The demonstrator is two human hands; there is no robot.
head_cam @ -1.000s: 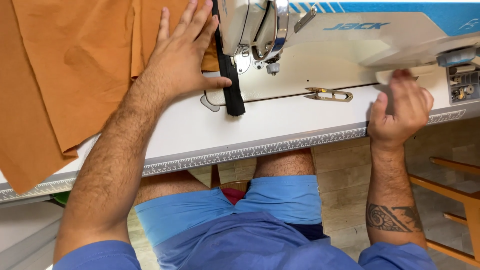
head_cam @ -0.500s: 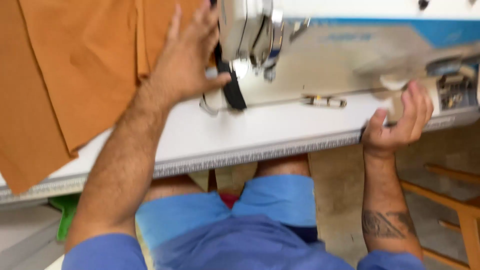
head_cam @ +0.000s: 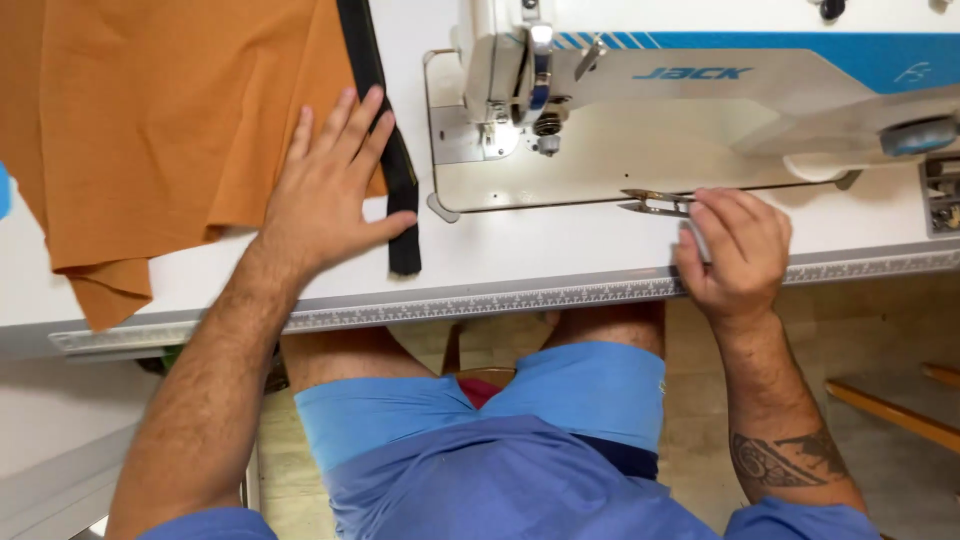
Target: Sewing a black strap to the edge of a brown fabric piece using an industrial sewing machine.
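My left hand (head_cam: 330,195) lies flat, fingers spread, on the edge of an orange fabric (head_cam: 170,120) and touches a black strip (head_cam: 385,150) that runs along the fabric's right side. My right hand (head_cam: 735,250) rests at the table's front edge with its fingers curled at the handle end of small metal thread snips (head_cam: 650,203), which lie on the white sewing machine bed (head_cam: 600,165). Whether the fingers grip the snips is unclear. The needle and presser foot (head_cam: 543,125) stand between the two hands.
The white sewing machine (head_cam: 700,60) with a blue stripe fills the upper right. The white table (head_cam: 560,255) has a ruler strip along its front edge. My legs in blue shorts are below. A wooden bench (head_cam: 900,400) stands at the lower right.
The view shifted down and left. My left hand drew the fabric and black strip back from the needle toward the left. My right hand moved left from the table's right end to the snips.
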